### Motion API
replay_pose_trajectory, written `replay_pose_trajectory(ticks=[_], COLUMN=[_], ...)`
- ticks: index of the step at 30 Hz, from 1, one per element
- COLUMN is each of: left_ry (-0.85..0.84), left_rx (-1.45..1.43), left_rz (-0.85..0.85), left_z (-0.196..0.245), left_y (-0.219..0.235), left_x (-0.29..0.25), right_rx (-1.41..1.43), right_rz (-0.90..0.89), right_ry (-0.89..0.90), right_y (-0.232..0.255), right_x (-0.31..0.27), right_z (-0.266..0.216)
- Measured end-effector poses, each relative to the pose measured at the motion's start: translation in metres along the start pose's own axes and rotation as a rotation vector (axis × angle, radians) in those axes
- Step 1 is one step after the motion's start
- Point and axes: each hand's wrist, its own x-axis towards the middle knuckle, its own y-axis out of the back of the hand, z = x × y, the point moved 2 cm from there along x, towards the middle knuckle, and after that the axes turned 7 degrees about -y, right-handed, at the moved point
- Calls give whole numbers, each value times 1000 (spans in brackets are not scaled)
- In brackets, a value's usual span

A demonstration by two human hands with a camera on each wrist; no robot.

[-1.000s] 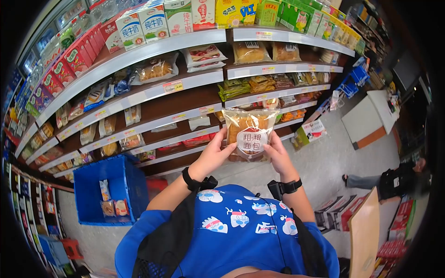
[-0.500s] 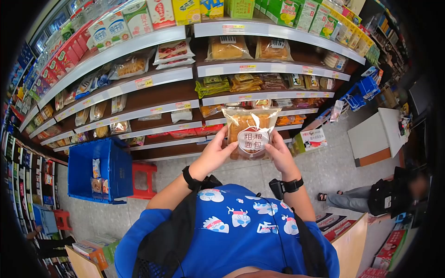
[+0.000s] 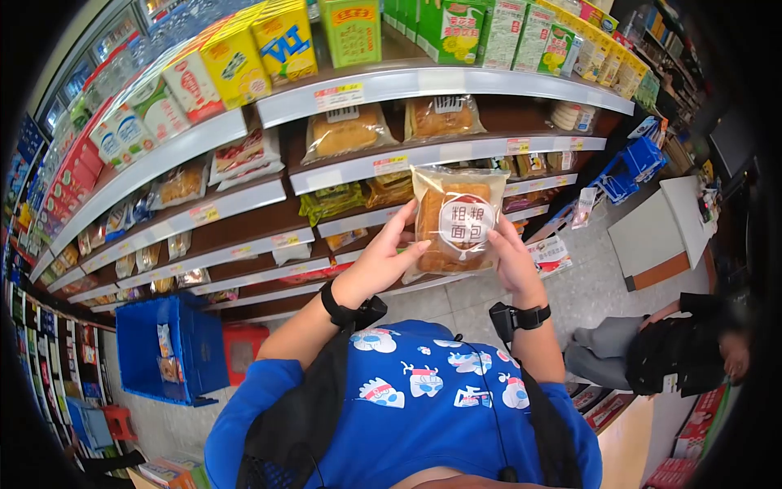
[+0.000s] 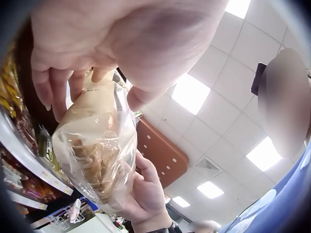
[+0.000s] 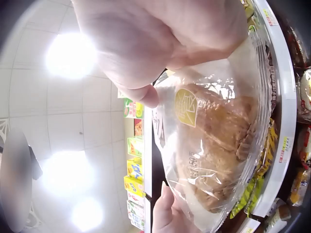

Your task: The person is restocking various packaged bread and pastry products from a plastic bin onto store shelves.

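Shop shelves (image 3: 456, 81) bend across the view, with drink boxes (image 3: 354, 33) on top and packed food on the rows below. Big loaves (image 3: 346, 134) in clear bags now look closer than they did a second ago, and the rows have slid left, so the person seems to have stepped or turned to the right. One other person (image 3: 652, 350) in dark clothes now shows bigger at the far right.

Both hands went along with the bread bag (image 3: 459, 224). It is up in front of the chest, before the shelves, with its round label facing the head camera. It sits a bit higher and more to the right than before. The left hand (image 3: 389, 259) grips one side, and the right hand (image 3: 517, 257) grips the other. Some right fingers look tucked behind the bag, but I can't see them well.

On the floor, the blue bin (image 3: 204, 350) is well apart from the bag. I think the work is still at the holding and looking part.
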Motion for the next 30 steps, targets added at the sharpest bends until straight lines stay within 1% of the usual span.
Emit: replay_pose_trajectory(ticks=[2,4,6,8,10,12,13,14,15,16,18,19,20,21,23,24,25,26,27,28,30], left_ry=[-36,-56,-74,-95,-156,-184,-181,-185,-67,-73,-256,-275,-275,-256,-234,-232,-219,-203,-239,-235,-177], left_rx=[24,20,62,103,280,317,324,331,328,327,296,263,266,325,456,460,562,664,619,625,610], left_rz=[-71,-128,-164,-197,-219,-207,-200,-185,-162,-150,-20,24,39,85,182,194,203,211,250,260,283], left_z=[-3,8,13,20,28,18,14,10,5,-1,-10,-13,-15,-16,-20,-18,-12,-9,-16,-21,-23], left_y=[-4,-13,-21,-31,-44,-57,-64,-71,-76,-83,-92,-97,-102,-105,-110,-112,-113,-115,-114,-112,-107], left_x=[24,48,74,101,128,154,166,179,188,200,222,232,241,249,266,272,278,284,289,295,304], right_rx=[6,-10,37,41,37,-60,-59,-68,-134,-199,-230,-263,-295,-337,-378,-415,-415,-415,-440,-467,-428], right_rz=[48,65,71,138,131,78,69,62,34,6,-53,-45,-38,-45,-74,-89,-75,-88,-80,-72,-117], right_ry=[4,39,64,55,62,93,89,93,111,129,135,121,107,141,135,132,187,183,101,20,46], right_y=[9,21,42,63,88,107,118,129,138,145,158,167,174,180,186,188,189,193,198,203,209], right_x=[9,17,30,40,57,71,79,89,99,109,128,136,145,156,172,179,186,194,204,214,237], right_z=[-16,-33,-45,-64,-84,-107,-113,-120,-126,-133,-148,-154,-160,-165,-179,-185,-188,-191,-191,-190,-184])
